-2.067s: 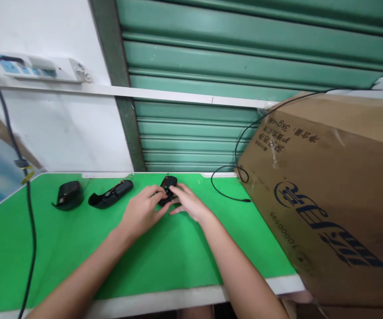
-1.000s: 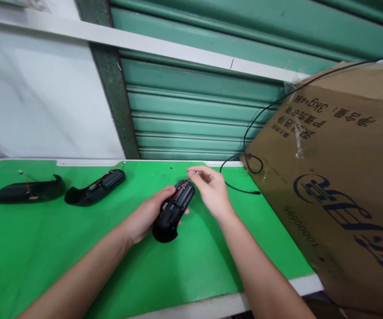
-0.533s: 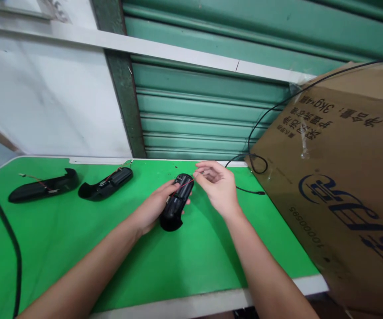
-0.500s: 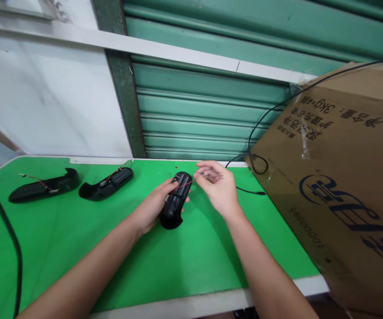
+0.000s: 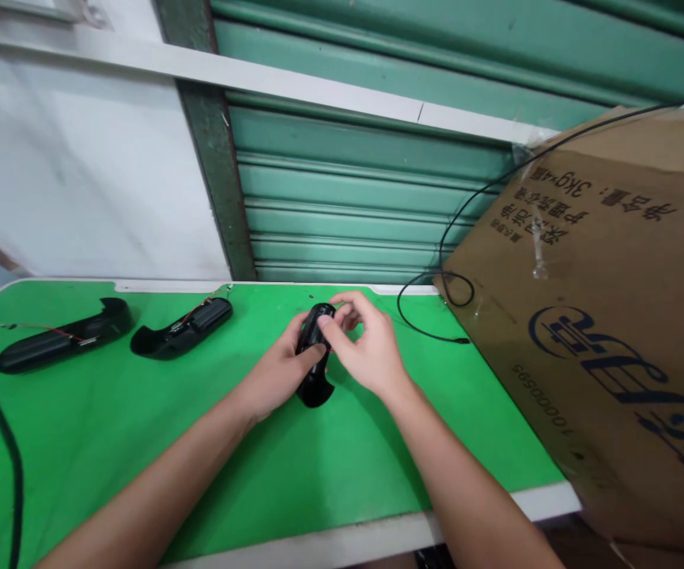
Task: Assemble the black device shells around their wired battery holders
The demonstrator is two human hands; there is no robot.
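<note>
My left hand [image 5: 279, 367] is wrapped round a black plastic housing [image 5: 316, 393] with a curved notch at its near end, its thumb lying across the top face. The housing is held just above the green table, tilted slightly. My right hand [image 5: 368, 340] is closed at the housing's far end, thumb pressed on top and curled fingers at the right edge. Whether a wire is pinched there too, I cannot make out. To the left lie two similar black parts, a nearer housing [image 5: 184, 332] and a farther housing [image 5: 62, 340], both with thin red wires.
A green table top [image 5: 228, 466] with a white edge lies under my hands. On the right leans a large cardboard box [image 5: 602, 292]. A black cable [image 5: 401, 312] loops beside it, and another dark cable [image 5: 6, 431] hangs at the left. Behind stands a green shutter [image 5: 342, 182].
My right hand has moved left and down onto the housing; the red wire stretched from it before no longer shows. My left thumb has shifted down the housing. The view has turned slightly.
</note>
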